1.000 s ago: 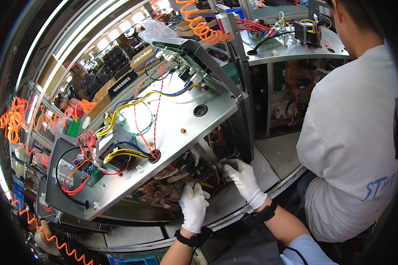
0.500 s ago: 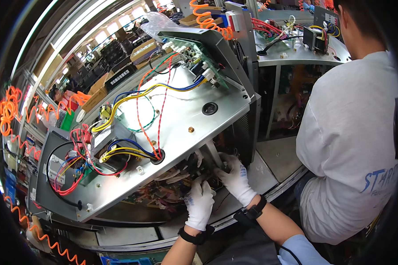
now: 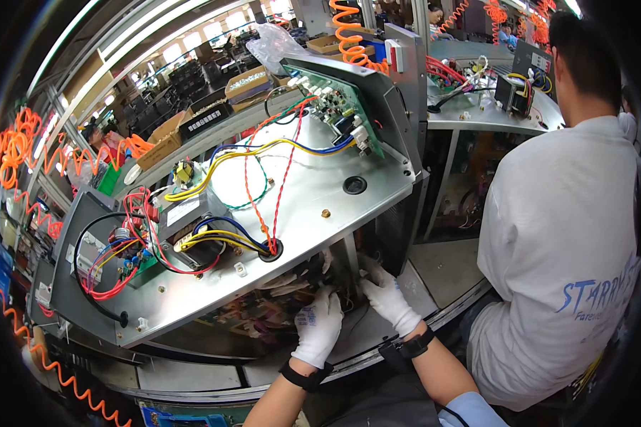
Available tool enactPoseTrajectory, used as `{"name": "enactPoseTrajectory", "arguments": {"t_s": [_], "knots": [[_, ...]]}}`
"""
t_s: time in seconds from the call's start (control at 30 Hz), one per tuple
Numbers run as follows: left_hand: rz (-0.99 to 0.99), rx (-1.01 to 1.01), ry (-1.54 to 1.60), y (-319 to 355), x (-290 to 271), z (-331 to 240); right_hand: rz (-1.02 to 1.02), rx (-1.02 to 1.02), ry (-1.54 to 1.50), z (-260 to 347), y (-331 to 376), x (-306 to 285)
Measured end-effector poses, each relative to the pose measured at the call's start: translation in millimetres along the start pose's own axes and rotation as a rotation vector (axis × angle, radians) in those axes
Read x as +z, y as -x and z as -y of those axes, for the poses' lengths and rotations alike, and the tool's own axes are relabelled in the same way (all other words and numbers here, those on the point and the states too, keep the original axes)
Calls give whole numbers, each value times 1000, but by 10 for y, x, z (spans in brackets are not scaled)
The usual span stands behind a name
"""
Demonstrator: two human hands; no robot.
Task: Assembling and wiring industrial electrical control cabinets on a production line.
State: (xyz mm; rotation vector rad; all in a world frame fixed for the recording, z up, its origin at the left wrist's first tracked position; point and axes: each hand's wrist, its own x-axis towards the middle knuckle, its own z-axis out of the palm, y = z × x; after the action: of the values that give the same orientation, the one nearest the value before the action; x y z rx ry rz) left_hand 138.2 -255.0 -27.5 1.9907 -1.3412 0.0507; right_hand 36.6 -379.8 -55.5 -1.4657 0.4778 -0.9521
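White-gloved, reaching beneath the front edge of a silver metal chassis [image 3: 303, 217], with left hand [image 3: 319, 324] and right hand [image 3: 388, 297] near each other but apart. Just ahead of both, a shadowed bay of wiring and boards [image 3: 253, 313], under the plate and level with the fingertips. On the left hand, fingers drawn close together and bent toward the wires; impossible to tell whether pinching one. On the right hand, fingers pointed forward beside an upright metal post [image 3: 351, 255], tips lost in shadow, grip impossible to tell. Above the left hand, a long plate edge, slanting down to its left and rising toward the right hand, limiting any straight lift. Beyond the right hand, a dark side panel [image 3: 395, 228], closing off the far right corner of the bay. Between the hands, a narrow gap; toward the wrists, an open mouth with room for drawing back over the bench [image 3: 447, 260] and its curved rim. To the right of the right hand, a bare stretch of bench top, then a co-worker in a pale shirt [image 3: 541, 235], well apart. Compared with half a second ago, chassis shown farther right in view and more of the co-worker's back visible. Right fingertips, then overlapping the foot of the post, now just to its right; left hand unchanged in place, low under the same edge.
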Motion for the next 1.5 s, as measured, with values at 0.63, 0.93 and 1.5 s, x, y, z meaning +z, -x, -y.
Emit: {"name": "enactPoseTrajectory", "arguments": {"t_s": [0.63, 0.93, 1.5], "knots": [[392, -640, 810, -157, -27, -283, 251, 329, -133, 255, -164, -185], [458, -469, 308, -106, -146, -283, 204, 315, -120, 289, -143, -183], [356, 58, -364, -258, -128, -121, 216, 330, -207, 248, -158, -188]]}}
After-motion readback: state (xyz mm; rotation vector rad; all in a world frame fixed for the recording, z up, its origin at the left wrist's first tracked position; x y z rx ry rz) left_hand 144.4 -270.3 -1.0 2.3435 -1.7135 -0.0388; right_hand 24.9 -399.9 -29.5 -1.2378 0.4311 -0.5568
